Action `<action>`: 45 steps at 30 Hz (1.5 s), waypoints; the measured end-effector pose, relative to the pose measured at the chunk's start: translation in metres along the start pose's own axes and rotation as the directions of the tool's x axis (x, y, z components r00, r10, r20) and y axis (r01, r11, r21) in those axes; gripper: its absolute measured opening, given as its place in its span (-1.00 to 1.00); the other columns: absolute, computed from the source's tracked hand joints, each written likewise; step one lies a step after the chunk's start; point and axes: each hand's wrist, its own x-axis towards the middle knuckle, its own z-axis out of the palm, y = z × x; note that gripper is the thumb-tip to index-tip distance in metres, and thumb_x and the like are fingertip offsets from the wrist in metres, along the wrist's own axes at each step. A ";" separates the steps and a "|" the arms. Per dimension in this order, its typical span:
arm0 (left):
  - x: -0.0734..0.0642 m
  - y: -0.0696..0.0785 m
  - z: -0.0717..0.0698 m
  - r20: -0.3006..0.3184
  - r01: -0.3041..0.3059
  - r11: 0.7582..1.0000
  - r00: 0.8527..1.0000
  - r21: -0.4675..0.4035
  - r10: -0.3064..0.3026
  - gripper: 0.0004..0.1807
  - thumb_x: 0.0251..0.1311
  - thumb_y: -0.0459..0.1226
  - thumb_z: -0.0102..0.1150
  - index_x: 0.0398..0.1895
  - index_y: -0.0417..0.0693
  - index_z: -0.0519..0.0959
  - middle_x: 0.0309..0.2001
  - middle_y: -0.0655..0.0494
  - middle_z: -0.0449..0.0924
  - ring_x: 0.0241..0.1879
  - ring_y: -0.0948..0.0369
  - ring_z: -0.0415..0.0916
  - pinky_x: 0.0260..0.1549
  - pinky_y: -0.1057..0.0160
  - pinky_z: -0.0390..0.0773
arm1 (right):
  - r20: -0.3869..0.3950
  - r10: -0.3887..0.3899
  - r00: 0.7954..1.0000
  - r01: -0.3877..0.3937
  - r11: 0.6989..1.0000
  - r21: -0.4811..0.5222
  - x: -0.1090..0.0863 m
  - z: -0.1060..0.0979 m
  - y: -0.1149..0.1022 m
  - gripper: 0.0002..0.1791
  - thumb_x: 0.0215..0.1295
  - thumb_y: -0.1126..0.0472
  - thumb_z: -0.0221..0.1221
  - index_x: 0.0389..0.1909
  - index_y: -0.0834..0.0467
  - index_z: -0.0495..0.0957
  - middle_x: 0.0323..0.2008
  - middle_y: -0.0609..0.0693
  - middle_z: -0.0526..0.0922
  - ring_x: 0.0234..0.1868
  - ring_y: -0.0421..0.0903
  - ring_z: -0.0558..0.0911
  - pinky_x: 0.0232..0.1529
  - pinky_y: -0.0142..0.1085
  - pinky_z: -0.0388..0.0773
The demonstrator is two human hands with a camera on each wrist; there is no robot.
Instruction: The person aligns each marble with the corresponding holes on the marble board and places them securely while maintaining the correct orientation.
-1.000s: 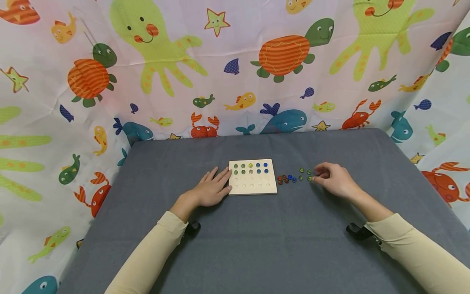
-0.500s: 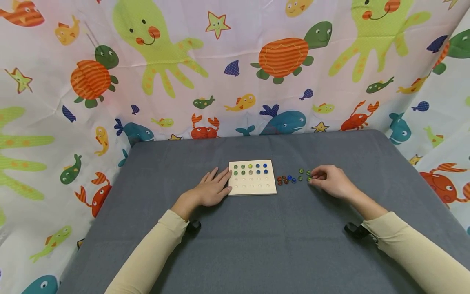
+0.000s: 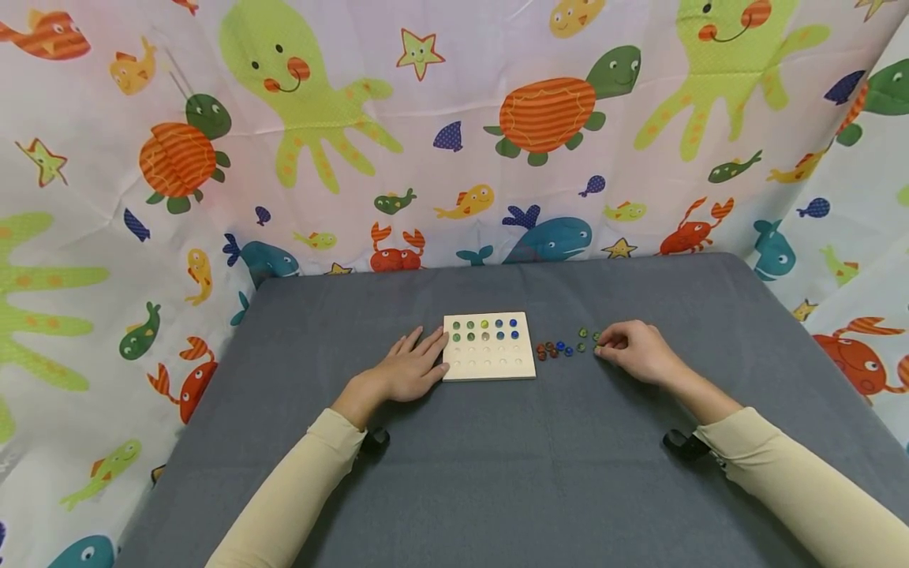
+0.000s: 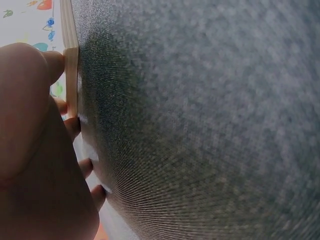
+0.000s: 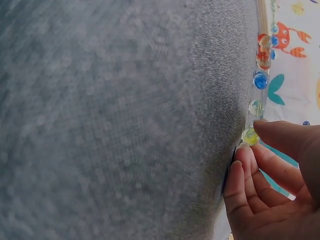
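Note:
A pale wooden board (image 3: pixel 490 372) with rows of round hollows lies flat on the table. Green, yellow, clear and blue marbles fill its two far rows; the two near rows are bare. My left hand (image 3: pixel 407 373) rests spread on the cloth, thumb and fingertips at the board's left edge (image 4: pixel 71 95). To the right of the loose marbles, my right hand (image 3: pixel 642 353) pinches a yellow-green marble (image 5: pixel 250 136) between thumb and fingers, low at the cloth. Its fingers hide that marble in the head view.
Between the board and my right hand lie reddish-brown marbles (image 3: pixel 542 355), blue marbles (image 3: pixel 569 352) and green marbles (image 3: pixel 582 333). The table (image 3: pixel 497 473) wears a grey cloth. A curtain (image 3: pixel 355 47) printed with sea animals hangs behind and along both sides.
My right hand has shifted slightly left and closed its thumb and fingers around the nearest green marble, which the fingers now cover. The left hand and the board have stayed in place.

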 end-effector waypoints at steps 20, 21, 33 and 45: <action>-0.004 0.002 0.002 -0.006 0.000 1.000 1.000 0.006 0.000 -0.25 0.60 0.17 -0.37 0.69 0.21 -0.25 0.67 0.28 -0.35 0.63 0.00 -0.49 0.54 -0.13 -0.36 | 0.102 -0.056 0.993 0.051 0.997 0.052 -0.002 -0.005 -0.012 -0.88 0.35 0.27 0.34 -0.21 0.26 0.68 -0.36 0.00 0.71 -0.37 -0.13 0.64 -0.36 -0.32 0.55; -0.005 0.002 0.002 -0.005 0.000 1.000 1.000 0.007 0.000 -0.25 0.60 0.17 -0.37 0.69 0.21 -0.25 0.67 0.28 -0.35 0.63 0.00 -0.49 0.54 -0.13 -0.36 | 0.108 -0.056 0.993 0.049 0.997 0.063 -0.002 -0.005 -0.013 -0.89 0.35 0.27 0.33 -0.20 0.25 0.68 -0.36 0.00 0.71 -0.38 -0.13 0.64 -0.36 -0.32 0.55; -0.002 0.002 0.005 0.001 -0.003 1.000 1.000 0.005 0.003 -0.24 0.59 0.20 -0.35 0.69 0.24 -0.24 0.67 0.30 -0.34 0.64 0.00 -0.47 0.54 -0.15 -0.33 | 0.098 -0.064 0.993 0.056 0.994 0.090 -0.003 -0.001 -0.030 -0.90 0.38 0.28 0.31 -0.19 0.24 0.66 -0.34 0.00 0.70 -0.36 -0.11 0.64 -0.37 -0.29 0.57; -0.009 0.008 -0.007 -0.013 -0.024 1.000 1.000 0.013 0.024 -0.26 0.62 0.13 -0.34 0.69 0.12 -0.19 0.68 0.18 -0.28 0.63 -0.08 -0.41 0.53 -0.16 -0.31 | 0.091 -0.073 0.993 0.062 0.991 0.120 0.008 0.004 -0.047 -0.89 0.39 0.27 0.31 -0.16 0.23 0.67 -0.33 0.02 0.70 -0.36 -0.09 0.63 -0.38 -0.29 0.56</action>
